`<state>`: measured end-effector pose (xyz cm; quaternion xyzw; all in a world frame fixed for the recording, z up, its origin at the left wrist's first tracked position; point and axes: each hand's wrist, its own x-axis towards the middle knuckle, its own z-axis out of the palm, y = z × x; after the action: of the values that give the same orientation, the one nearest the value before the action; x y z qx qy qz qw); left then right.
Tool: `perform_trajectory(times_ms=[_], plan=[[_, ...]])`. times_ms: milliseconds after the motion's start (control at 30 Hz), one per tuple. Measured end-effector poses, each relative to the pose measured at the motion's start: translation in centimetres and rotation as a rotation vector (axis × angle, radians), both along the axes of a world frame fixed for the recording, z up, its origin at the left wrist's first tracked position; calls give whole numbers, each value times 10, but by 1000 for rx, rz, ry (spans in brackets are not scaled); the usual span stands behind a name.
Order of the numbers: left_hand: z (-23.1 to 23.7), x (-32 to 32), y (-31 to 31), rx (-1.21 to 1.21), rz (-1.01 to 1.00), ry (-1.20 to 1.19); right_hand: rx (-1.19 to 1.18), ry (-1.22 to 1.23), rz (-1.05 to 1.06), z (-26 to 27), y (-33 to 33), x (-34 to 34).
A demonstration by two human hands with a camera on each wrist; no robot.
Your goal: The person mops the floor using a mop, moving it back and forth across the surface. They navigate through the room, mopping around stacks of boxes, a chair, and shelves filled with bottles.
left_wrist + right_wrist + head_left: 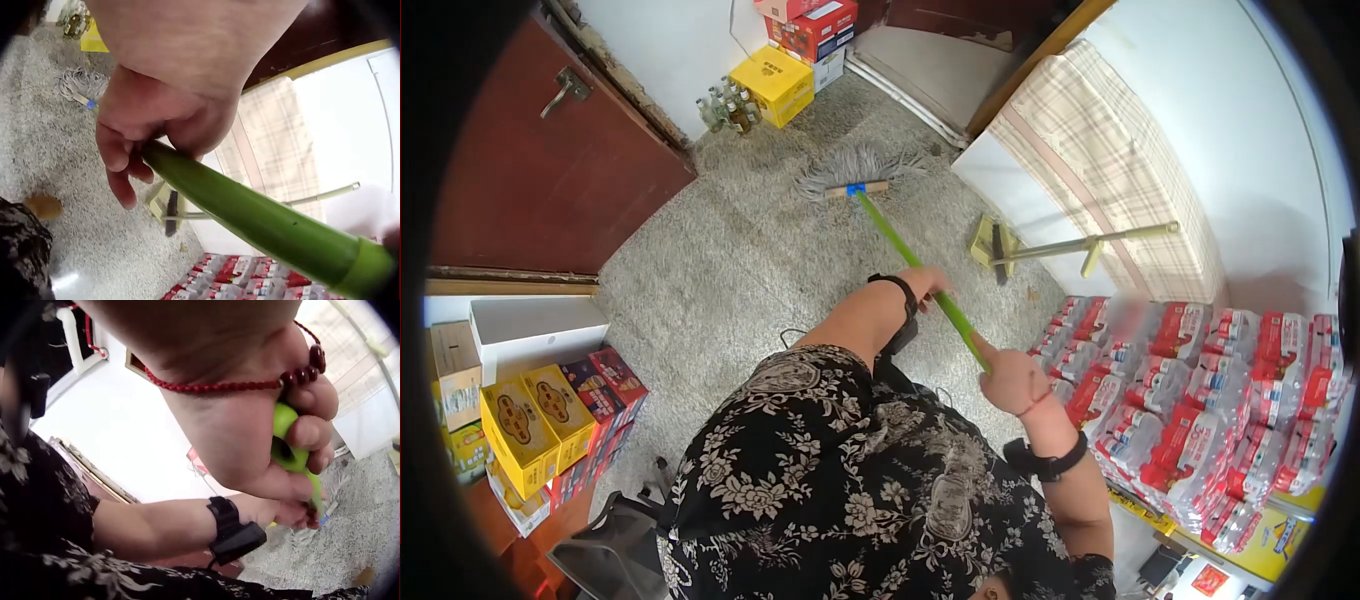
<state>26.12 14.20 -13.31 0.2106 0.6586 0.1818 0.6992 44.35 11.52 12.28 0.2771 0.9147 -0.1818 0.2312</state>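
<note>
A mop with a green handle (888,232) and a grey string head (860,168) lies against the speckled floor, its strings spread beyond the blue clamp. The left hand (924,284) holds the handle partway down; in the left wrist view the thumb side of this hand (165,119) wraps the green pole (250,219), with some fingers loosely bent. Higher up, the right hand (1012,380) grips the handle's end. In the right wrist view the right hand's fingers (310,432) curl round the green end (284,422).
A yellow dustpan (982,242) with a brush stands by the cloth-covered unit (1100,160). Wrapped bottle packs (1180,440) are stacked at right. Glass bottles (730,106) and a yellow box (774,84) stand at the far wall. More boxes (520,430) are at left, below a red door (550,150).
</note>
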Motion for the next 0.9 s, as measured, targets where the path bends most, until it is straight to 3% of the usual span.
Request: perform_trajectory(times_ms=[67, 133, 167, 267, 400, 433, 500, 567, 667, 900], plan=[[-3, -37, 15, -8, 25, 44, -37, 6, 20, -24, 14, -33], [15, -75, 28, -56, -25, 242, -54, 24, 23, -44, 27, -68], [-20, -89, 38, -20, -25, 271, -68, 43, 21, -51, 36, -84], [-36, -134, 58, -55, 51, 297, -161, 76, -37, -61, 64, -123], [-8, -165, 83, -105, -23, 327, -218, 125, -123, -83, 97, -141], [-2, -167, 89, -111, -1, 362, -250, 238, -149, -93, 104, -139], [0, -168, 93, -121, 17, 398, -285, 352, -178, -93, 113, -137], [-7, -165, 95, -61, -20, 413, -843, 89, -732, -68, 115, -139], [-18, -144, 94, -106, -184, 477, -837, 187, -759, -69, 98, -116], [13, -27, 32, -16, -286, 375, -752, 223, -738, -63, 31, 8]])
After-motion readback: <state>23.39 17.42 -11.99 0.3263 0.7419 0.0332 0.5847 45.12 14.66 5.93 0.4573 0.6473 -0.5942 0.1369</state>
